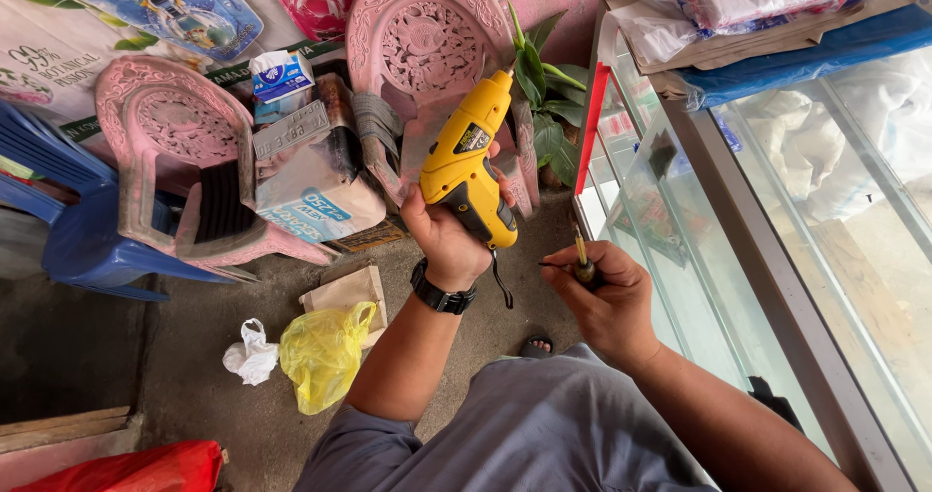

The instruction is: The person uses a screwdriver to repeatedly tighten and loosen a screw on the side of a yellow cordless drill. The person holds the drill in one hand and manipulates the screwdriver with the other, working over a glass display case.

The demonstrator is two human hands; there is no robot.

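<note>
Left hand is gripping the yellow cordless screwdriver by the handle, nose pointing up and away, leaving the chuck end free. Right hand is closing around a small screwdriver bit, tip sticking up, just beside the tool, over the floor. Chuck opening is hard to make out; the bit's lower end is hidden in the fist.
</note>
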